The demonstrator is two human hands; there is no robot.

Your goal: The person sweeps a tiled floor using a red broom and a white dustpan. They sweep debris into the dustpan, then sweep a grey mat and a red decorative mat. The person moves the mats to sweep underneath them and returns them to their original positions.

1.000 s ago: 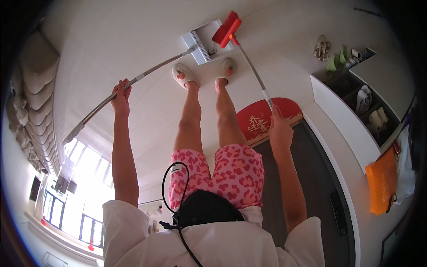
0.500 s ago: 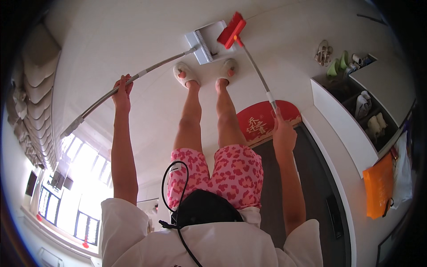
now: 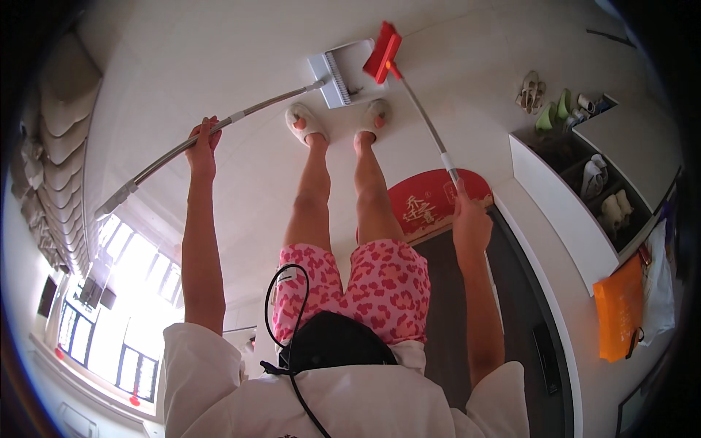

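Note:
My left hand [image 3: 203,144] is closed around the metal pole of a grey long-handled dustpan [image 3: 332,82]. Its tray lies on the floor just beyond my slippers, with a comb-like row of teeth and some dark debris inside. My right hand [image 3: 472,223] grips the pole of a broom [image 3: 382,52] with a red head and red bristles. The broom head is at the right edge of the dustpan; whether it touches the tray or hovers over it I cannot tell.
A red mat [image 3: 438,197] lies by the dark door [image 3: 467,314] at my right. Beyond it stands a white shoe cabinet [image 3: 555,197] holding shoes, with green slippers [image 3: 553,113] and sandals [image 3: 531,91] nearby. An orange bag [image 3: 619,314] hangs at far right. A window [image 3: 124,321] is at left.
The broom head has shifted slightly right, uncovering more of the tray and the debris in it. My right hand has moved a little to the right. The dustpan stays nearly in place.

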